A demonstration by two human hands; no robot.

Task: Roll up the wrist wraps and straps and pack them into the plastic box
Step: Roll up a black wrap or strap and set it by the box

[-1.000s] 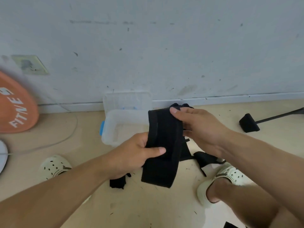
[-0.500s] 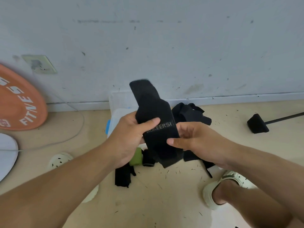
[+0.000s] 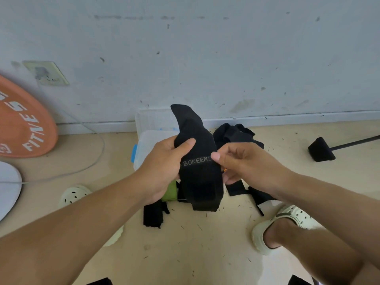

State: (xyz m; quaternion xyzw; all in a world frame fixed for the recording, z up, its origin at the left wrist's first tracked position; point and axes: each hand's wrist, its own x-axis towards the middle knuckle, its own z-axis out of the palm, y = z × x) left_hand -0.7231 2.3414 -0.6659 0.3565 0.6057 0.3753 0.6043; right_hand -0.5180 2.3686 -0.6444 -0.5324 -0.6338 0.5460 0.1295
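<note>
I hold a black wrist wrap (image 3: 198,153) with "BOKEER" lettering upright over the floor. My left hand (image 3: 164,167) grips its left edge, thumb across the front. My right hand (image 3: 238,163) pinches its right edge near the lettering. The wrap's upper end sticks up and its lower part is folded. Behind it stands the clear plastic box (image 3: 144,145) with a blue latch, mostly hidden by my hands. More black straps (image 3: 234,134) are piled to the box's right, another black strap (image 3: 153,215) lies below my left hand, and a green roll (image 3: 169,191) shows under it.
An orange weight plate (image 3: 22,124) leans on the wall at left, with a white disc (image 3: 8,186) and a cable (image 3: 90,161) near it. A black-footed bar (image 3: 321,150) lies at right. My sandalled feet (image 3: 279,227) stand on the beige floor.
The wrap went from hanging down to standing upright, then stayed put. My right hand slid to its right edge, and the view moved a little closer.
</note>
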